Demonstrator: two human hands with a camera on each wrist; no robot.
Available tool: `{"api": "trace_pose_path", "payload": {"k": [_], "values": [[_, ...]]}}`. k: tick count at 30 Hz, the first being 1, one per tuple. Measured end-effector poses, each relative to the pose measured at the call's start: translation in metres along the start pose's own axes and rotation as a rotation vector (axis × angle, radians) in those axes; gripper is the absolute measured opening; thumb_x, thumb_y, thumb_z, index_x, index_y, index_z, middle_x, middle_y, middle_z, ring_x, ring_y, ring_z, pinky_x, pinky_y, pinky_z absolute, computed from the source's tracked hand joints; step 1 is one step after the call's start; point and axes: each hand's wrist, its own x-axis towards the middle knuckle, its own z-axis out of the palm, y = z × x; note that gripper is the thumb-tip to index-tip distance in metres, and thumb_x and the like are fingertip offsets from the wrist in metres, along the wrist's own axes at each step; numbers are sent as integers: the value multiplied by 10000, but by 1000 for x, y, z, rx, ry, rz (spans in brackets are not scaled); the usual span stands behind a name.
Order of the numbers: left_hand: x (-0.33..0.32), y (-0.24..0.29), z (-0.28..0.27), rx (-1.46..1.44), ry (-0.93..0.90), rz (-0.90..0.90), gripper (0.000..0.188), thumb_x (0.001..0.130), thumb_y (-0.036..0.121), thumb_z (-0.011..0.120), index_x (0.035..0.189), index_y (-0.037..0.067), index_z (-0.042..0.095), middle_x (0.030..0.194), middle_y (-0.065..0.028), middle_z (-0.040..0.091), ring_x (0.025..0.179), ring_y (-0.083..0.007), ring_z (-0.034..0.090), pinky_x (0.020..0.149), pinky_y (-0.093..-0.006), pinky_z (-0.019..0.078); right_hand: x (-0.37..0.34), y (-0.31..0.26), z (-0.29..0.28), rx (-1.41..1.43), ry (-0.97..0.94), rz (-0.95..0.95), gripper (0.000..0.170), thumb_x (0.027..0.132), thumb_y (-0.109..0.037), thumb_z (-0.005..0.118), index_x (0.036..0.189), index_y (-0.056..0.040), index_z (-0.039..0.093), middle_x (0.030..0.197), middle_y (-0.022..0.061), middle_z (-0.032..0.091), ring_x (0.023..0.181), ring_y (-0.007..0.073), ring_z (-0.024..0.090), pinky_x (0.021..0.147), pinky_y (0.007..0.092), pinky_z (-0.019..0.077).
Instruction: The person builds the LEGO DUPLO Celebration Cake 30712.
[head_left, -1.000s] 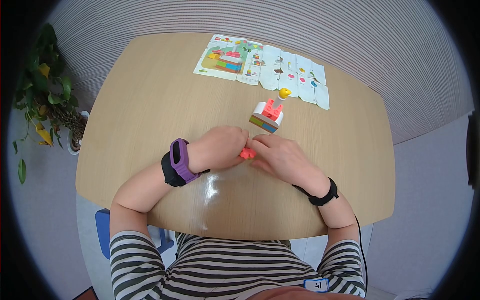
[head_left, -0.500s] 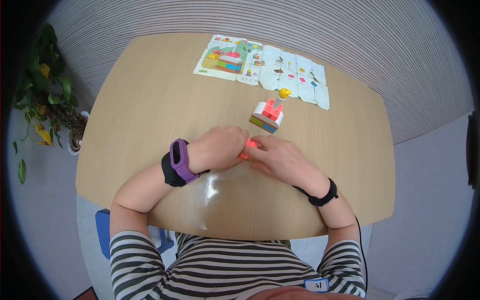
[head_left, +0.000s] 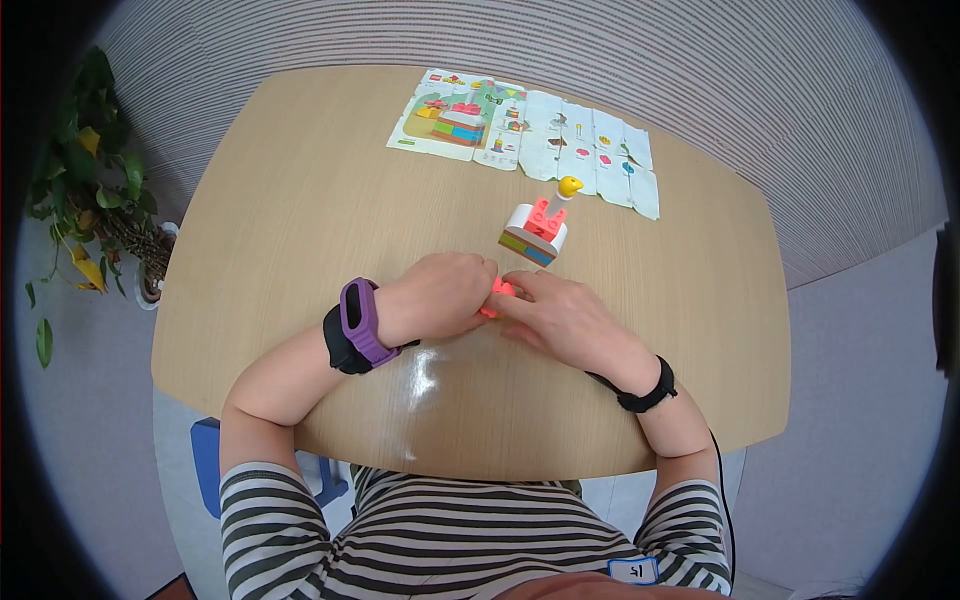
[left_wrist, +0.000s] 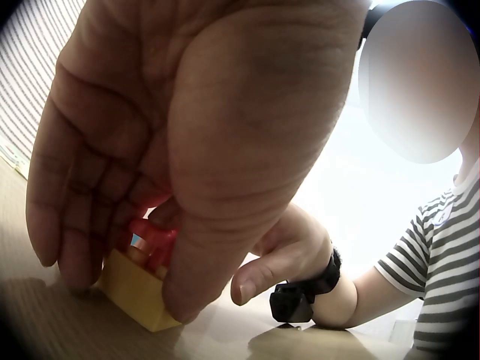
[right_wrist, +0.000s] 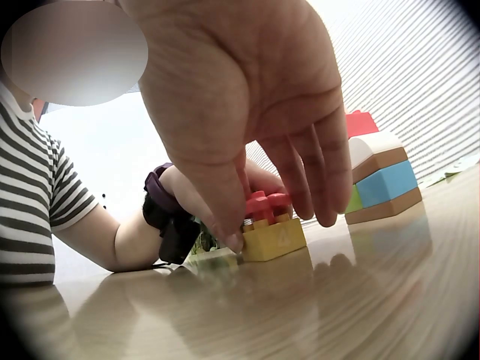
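A yellow block [left_wrist: 135, 292], marked with a 4 in the right wrist view, stands on the table between the hands. My left hand [head_left: 440, 295] holds it between thumb and fingers. On or just over its studs is a red flower-shaped piece [right_wrist: 268, 204]; whether it is fully seated I cannot tell. My right hand [head_left: 575, 320] pinches this red piece [head_left: 503, 290], partly hiding it, with its other fingers extended beside the block. Beyond the hands stands a stack [head_left: 533, 235] of brown, green, blue, white and red blocks with a yellow-topped white post.
An unfolded instruction sheet [head_left: 540, 130] lies along the far edge of the table [head_left: 290, 180]. A potted plant [head_left: 95, 190] stands off the table's left side. A blue chair part [head_left: 206, 465] shows below the near left edge.
My right fingers have shifted slightly around the red piece, and its visible part lies a little farther up and to the right. The left hand and the stack have stayed in place.
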Motion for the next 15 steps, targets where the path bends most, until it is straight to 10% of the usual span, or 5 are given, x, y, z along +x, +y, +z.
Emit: {"api": "trace_pose_path", "payload": {"k": [15], "values": [[0, 0, 0, 11, 4, -2, 270, 775, 210, 669, 844, -11, 530, 822, -167, 594, 808, -332, 599, 712, -409, 485, 2, -4, -8, 37, -142, 81, 398, 787, -154, 672, 1163, -158, 541, 1098, 92, 574, 939, 280, 592, 727, 379, 515]]}}
